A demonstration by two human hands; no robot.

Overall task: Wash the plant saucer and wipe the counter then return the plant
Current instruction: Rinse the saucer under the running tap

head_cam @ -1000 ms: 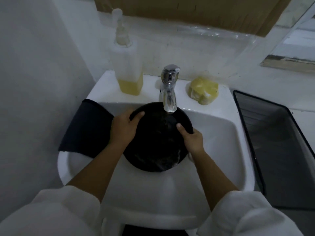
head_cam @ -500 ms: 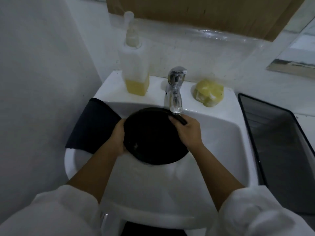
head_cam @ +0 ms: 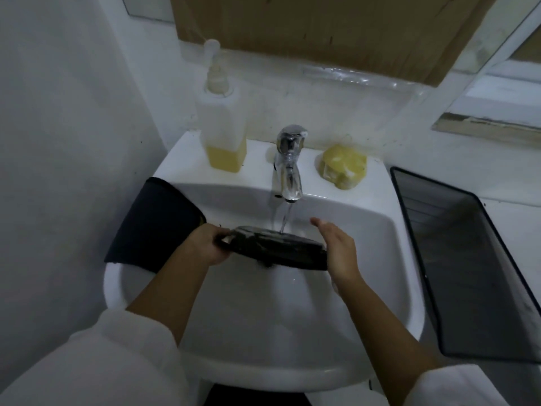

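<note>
The black plant saucer (head_cam: 275, 249) is held nearly flat and edge-on over the white sink (head_cam: 336, 332), with water from the chrome tap (head_cam: 288, 171) running onto its top. My left hand (head_cam: 205, 244) grips its left rim. My right hand (head_cam: 338, 250) lies against its right rim with straight fingers pointing away from me. No plant is in view.
A dark cloth (head_cam: 152, 227) hangs over the sink's left edge. A soap dispenser (head_cam: 222, 124) with yellow liquid and a yellow sponge (head_cam: 345, 165) stand behind the basin. A dark mesh bin (head_cam: 468, 265) sits to the right, a wall close on the left.
The saucer has tipped from facing me to nearly flat under the stream. My right hand left the far rim and now lies straight along the right edge.
</note>
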